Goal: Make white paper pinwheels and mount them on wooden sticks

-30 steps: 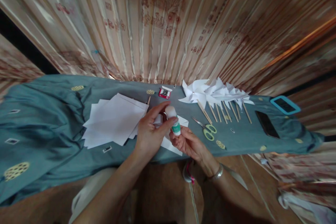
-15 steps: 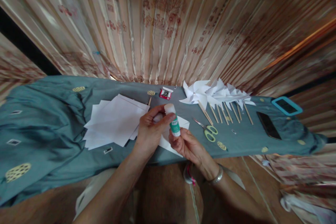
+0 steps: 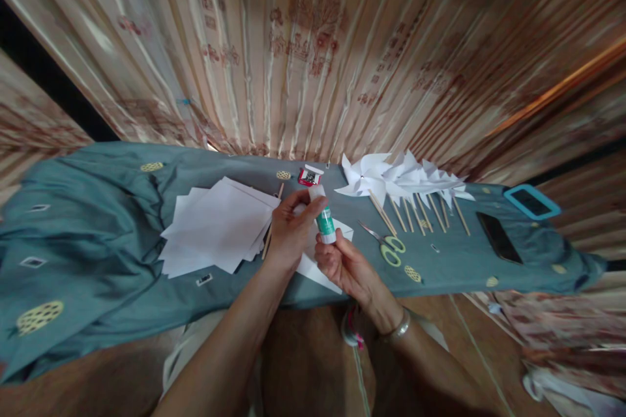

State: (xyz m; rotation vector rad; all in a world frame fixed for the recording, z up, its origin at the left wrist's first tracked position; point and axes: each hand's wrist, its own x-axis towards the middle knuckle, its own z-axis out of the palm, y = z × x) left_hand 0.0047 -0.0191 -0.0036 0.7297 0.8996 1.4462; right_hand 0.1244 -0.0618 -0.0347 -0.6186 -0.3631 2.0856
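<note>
A glue stick [image 3: 325,223] with a green label and white ends is held tilted above the table. My left hand [image 3: 291,225] grips its upper part, thumb across the front. At its white base, my right hand [image 3: 345,266] pinches with closed fingers. Below both hands lies a white sheet of paper with folds [image 3: 317,272], partly covered by them. A stack of white paper [image 3: 210,228] lies just left of my left hand, with a thin wooden stick [image 3: 267,244] along its right edge.
Green-handled scissors [image 3: 391,249] lie right of my hands. Several white paper pinwheels [image 3: 372,172] on wooden sticks are lined up at the back right. Behind my hands is an open small red box [image 3: 310,176]. A dark phone [image 3: 499,236] and a blue-framed device [image 3: 531,201] lie far right.
My left hand has shifted slightly right and up, and the glue stick has risen a little with it. My right hand stays at the stick's base. The view has shifted slightly.
</note>
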